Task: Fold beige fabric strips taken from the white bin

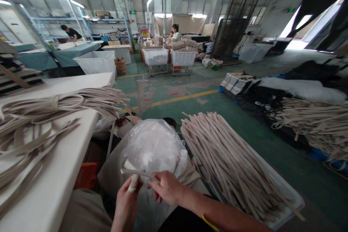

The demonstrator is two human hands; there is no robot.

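My left hand (pixel 126 203) grips a short beige strip piece (pixel 133 183) upright between thumb and fingers. My right hand (pixel 167 188) pinches a thin beige strip (pixel 136 172) that lies across the top of the left-hand piece. Both hands work low in front of me, over a clear plastic bag (pixel 152 148) stuffed with white material. To the right of the hands a heap of long beige strips (pixel 228 156) fills a shallow white tray (pixel 292 197).
A white table (pixel 54 188) at left carries bundles of beige strips (pixel 54 112). More strips (pixel 318 123) pile at right on the green floor. White bins on carts (pixel 168 58) and two people stand far back. An orange crate (pixel 87 175) sits under the table.
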